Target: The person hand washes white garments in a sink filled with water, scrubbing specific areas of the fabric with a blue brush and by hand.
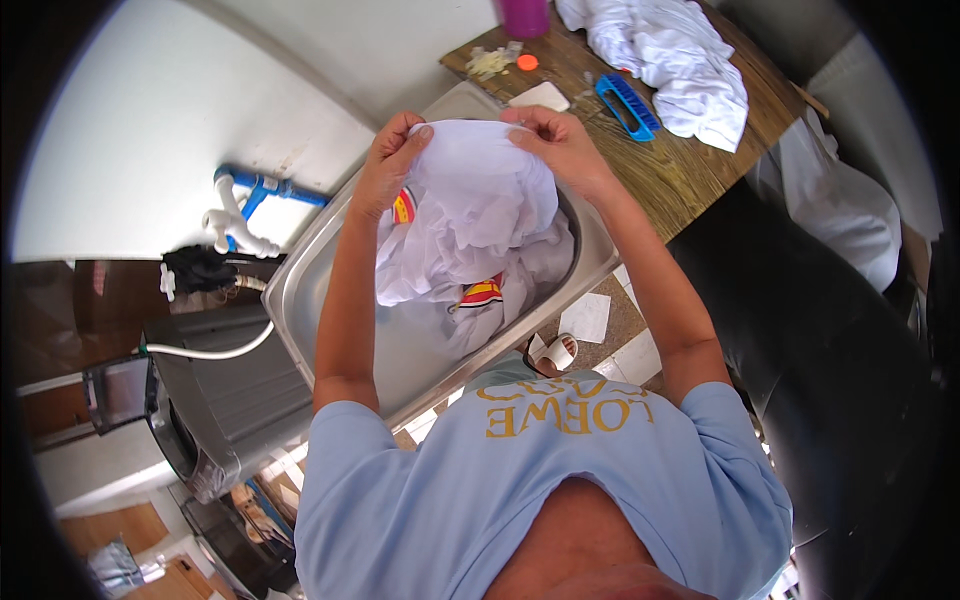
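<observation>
A wet white garment (pixel 472 215) with red and yellow printed patches hangs over a steel sink (pixel 310 290). My left hand (pixel 392 160) grips its upper left edge. My right hand (pixel 552 140) grips its upper right edge, so the cloth is stretched between them and lifted. The garment's lower part trails down into the sink basin. Both forearms reach forward from my light blue shirt at the bottom of the view.
A wooden counter (pixel 680 170) to the right holds a blue scrub brush (pixel 627 105), a white soap bar (pixel 540 96), a heap of white cloth (pixel 670 55) and a purple cup (pixel 523 15). Blue and white pipes (pixel 245 205) stand left of the sink, above a grey machine (pixel 225 400).
</observation>
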`<state>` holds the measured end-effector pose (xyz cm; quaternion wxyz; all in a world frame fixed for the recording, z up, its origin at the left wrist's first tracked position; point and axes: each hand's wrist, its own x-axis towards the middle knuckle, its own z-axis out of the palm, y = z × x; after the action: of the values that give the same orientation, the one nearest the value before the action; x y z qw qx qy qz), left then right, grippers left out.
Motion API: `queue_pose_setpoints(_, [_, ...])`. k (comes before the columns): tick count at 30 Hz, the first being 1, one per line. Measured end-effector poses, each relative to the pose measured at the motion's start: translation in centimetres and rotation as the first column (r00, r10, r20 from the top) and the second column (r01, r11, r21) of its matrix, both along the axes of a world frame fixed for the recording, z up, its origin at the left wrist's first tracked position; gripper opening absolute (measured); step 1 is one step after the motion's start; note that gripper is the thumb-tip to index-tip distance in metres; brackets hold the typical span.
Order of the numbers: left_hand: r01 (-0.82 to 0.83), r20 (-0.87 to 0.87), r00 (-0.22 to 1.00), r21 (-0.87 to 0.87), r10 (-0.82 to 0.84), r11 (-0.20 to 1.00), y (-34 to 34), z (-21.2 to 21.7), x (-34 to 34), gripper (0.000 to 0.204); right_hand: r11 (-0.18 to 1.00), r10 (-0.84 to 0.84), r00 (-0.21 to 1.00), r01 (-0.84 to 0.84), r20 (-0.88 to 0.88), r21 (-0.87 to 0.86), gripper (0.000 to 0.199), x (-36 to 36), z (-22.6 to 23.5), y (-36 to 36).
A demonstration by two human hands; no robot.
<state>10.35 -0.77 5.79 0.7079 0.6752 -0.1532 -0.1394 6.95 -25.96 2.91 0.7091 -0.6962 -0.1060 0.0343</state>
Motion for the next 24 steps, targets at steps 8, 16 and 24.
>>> queue_pose_setpoints(8, [-0.564,0.482,0.814,0.522,0.324,0.64,2.3,-12.3,-0.7,0.024,0.686,-0.092,0.964,0.244,0.25,-0.686,0.019,2.7,-8.2,9.2])
queue_pose_setpoints(16, [-0.513,0.505,0.853,0.772,0.127,0.376,2.4,-16.8,-0.7,0.036,0.509,-0.181,0.982,0.049,-0.052,-0.86,0.033,3.4,-11.7,9.9])
queue_pose_setpoints(24, [-0.385,0.282,0.917,0.814,0.284,0.434,2.2,-15.6,-0.5,0.045,0.662,-0.163,0.98,0.194,0.114,-0.724,0.03,4.4,-15.5,8.8])
